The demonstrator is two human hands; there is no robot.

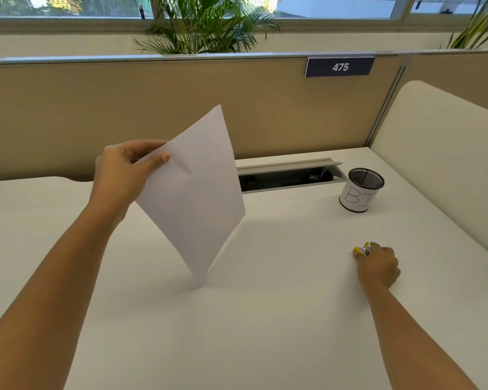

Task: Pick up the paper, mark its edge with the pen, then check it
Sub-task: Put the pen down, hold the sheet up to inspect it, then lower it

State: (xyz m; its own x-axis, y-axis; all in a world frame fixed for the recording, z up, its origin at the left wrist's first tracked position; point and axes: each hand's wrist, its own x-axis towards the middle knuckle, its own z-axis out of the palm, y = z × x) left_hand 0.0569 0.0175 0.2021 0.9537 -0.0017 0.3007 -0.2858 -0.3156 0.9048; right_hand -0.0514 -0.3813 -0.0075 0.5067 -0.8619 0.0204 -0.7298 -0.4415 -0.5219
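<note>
My left hand [124,171] pinches the upper left edge of a white sheet of paper [197,192] and holds it up, tilted, its lowest corner just above the white desk [265,305]. At the desk's right side, my right hand [378,267] rests in a fist on the surface, closed around a small yellow and silver object [364,249], probably the pen. Only its end shows past my fingers.
A black mesh pen cup [359,190] wrapped in a hand-lettered white label stands at the back right. Behind the paper lies an open cable tray slot [290,177]. A beige partition with a "475" sign [340,67] closes the back, and a cream divider [448,153] stands to the right.
</note>
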